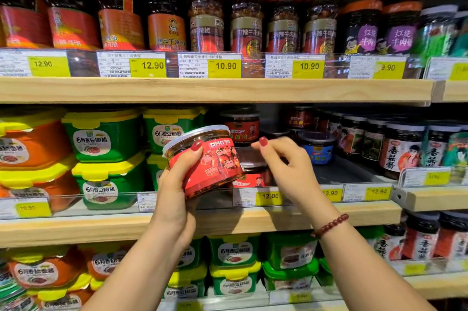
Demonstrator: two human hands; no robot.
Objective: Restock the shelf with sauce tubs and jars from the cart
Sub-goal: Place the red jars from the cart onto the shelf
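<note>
1. The left hand [174, 199] wraps its grip round the red sauce tub [210, 161], tilted, lid up-left, just in front of the middle shelf [253, 220].
2. Matching stacked tubs [254, 176] lie just beyond, to its right.
3. The right hand [286, 163], grip released and empty, hovers nearer them.

A shop: price tags [224, 65] front stocked shelves [215, 90].

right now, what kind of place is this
Most likely a grocery store's sauce aisle: wooden shelves lined with yellow price tags, rows of chilli sauce jars and green bean-paste tubs.
</note>
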